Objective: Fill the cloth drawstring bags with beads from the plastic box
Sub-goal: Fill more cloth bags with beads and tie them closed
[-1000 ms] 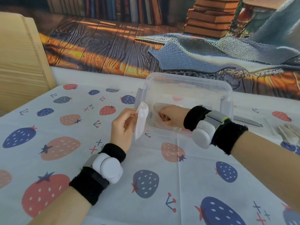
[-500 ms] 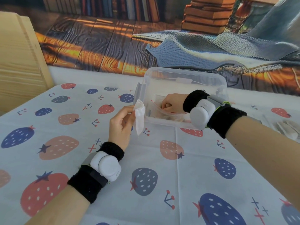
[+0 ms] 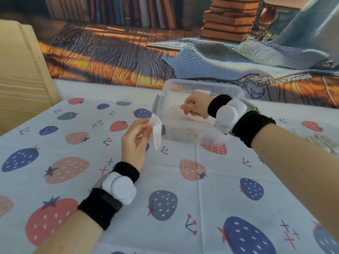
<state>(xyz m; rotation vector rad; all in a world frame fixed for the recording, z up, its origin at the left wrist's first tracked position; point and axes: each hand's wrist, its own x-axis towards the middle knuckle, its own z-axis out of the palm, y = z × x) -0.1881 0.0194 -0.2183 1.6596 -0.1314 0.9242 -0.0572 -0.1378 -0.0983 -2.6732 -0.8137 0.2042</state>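
Left hand: cloth drawstring bag pinched at its mouth, held at 9 o'clock of the plastic box, above the surface. Right hand: fingers clenched over the box; contents cannot be told. Risk: beads spilled if the narrow mouth sags. No legible writing.

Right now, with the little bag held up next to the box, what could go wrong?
The cloth bag is pinched by the left hand beside the plastic box, over the tablecloth; beads missing its small mouth would probably scatter. The right hand is closed above the box, so its contents are hidden and could drop early.
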